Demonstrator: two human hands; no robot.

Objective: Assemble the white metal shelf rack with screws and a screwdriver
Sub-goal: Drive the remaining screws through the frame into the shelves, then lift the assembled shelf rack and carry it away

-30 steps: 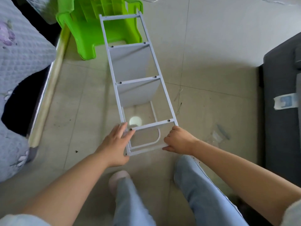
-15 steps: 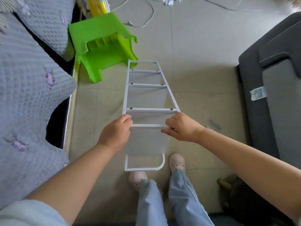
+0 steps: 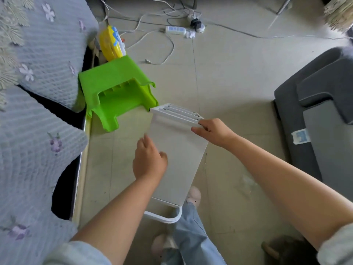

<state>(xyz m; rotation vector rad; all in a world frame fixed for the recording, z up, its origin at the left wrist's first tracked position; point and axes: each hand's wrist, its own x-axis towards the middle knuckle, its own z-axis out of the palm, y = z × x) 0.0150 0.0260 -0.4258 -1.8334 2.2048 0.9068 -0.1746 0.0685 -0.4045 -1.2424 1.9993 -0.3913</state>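
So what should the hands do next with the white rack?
Probably settle the white rack upright on its feet. The right hand grips its top edge, the left hand rests on its side, and the green stool sits close behind.

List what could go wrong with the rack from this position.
1. Only the right hand grips the white rack, at its top corner; the left hand looks off its edge, so it may tip.
2. The green stool sits right beside the rack's top corner and could be knocked.
3. The rack's curved foot is close to the person's shoes.
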